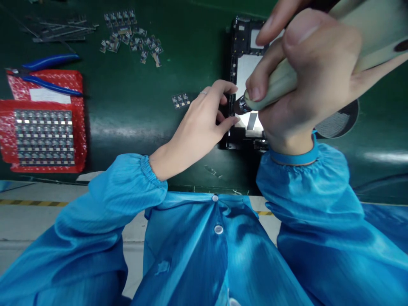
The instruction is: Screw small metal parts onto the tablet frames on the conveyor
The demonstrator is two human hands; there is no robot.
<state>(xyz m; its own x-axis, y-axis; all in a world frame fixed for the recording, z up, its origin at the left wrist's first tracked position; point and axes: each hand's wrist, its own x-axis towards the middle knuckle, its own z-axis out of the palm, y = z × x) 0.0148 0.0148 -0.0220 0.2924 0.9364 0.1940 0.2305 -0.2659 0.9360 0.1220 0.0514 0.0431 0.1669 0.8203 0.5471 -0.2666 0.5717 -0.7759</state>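
My right hand (318, 72) is wrapped round a pale green electric screwdriver (274, 87). Its metal tip points down at the left edge of an open black device housing (236, 55). Inside that housing lies a bright silvery plate, with a dark strip near its lower end. My left hand (205, 112) curls its thumb and fingers over the housing's left edge, on either side of the screwdriver tip. Whatever is directly under the tip is too small to make out. Just left of my left hand lies a small circuit board piece (180, 100). My right hand covers much of the housing.
Red bubble-wrap (81, 140) at the left carries a panel of small boards (44, 138) and blue-handled cutters (51, 87). Loose boards (137, 42) and thin dark strips (60, 32) lie farther back. A round dish (339, 121) of tiny grey pieces sits right of my right hand.
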